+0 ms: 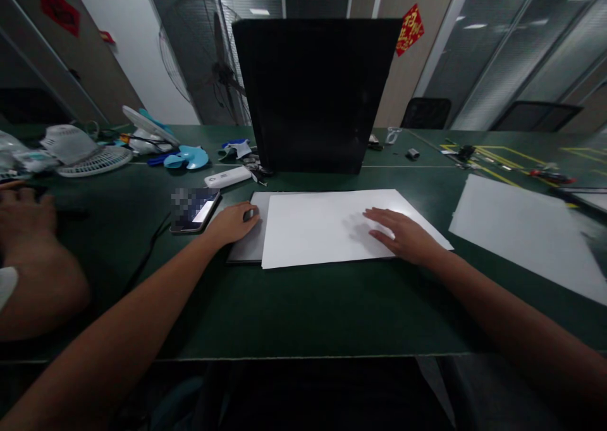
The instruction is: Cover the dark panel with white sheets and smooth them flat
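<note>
My right hand point(401, 233) is splayed over the white sheet point(313, 229); left of it, my left hand point(232, 223) curls, grip unclear.

This looks like an office: glass partitions point(531, 45), black chairs point(427, 112) and a long green table point(303, 317).

Paper point(322, 232) on the table point(303, 317), phone point(196, 212) to its left, panel point(320, 96) behind.
</note>
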`<state>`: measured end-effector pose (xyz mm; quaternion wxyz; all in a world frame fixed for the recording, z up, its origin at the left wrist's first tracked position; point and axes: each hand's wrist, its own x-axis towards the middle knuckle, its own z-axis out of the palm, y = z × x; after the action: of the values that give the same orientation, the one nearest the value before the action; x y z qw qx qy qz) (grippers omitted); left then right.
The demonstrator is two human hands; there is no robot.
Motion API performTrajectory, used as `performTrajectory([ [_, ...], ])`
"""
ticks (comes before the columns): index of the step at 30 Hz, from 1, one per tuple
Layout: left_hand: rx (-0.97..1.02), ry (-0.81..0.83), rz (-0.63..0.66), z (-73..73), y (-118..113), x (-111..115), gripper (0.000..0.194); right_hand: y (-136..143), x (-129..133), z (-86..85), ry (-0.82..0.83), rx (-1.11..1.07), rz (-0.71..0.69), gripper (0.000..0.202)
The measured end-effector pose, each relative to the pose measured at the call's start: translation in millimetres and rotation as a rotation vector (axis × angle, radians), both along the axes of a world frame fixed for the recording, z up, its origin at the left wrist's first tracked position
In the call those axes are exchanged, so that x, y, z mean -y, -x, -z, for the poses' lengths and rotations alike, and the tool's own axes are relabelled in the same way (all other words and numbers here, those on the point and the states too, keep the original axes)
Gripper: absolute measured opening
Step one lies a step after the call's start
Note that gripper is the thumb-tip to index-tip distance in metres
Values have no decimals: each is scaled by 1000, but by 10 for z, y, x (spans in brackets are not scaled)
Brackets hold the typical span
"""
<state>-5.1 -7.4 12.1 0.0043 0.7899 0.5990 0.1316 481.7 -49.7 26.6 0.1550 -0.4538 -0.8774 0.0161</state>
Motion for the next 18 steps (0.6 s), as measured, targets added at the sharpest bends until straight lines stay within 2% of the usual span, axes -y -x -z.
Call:
performTrajectory([
  [3,1,8,8,1,9,-3,50,-249,-156,10,-67,64,279,55],
  [5,3,10,16,-6,10,-1,49,-422,-227,11,-36,105,443,57],
  [8,2,19,7,-23,-3,10,49,-585,-271,20,68,117,577,57],
  [12,29,23,4,-38,-29,24,55,-563,-273,63,43,112,497,56],
  [18,42,41,-16,-32,-28,30,62,-323,-192,66,-4,154,365,60],
])
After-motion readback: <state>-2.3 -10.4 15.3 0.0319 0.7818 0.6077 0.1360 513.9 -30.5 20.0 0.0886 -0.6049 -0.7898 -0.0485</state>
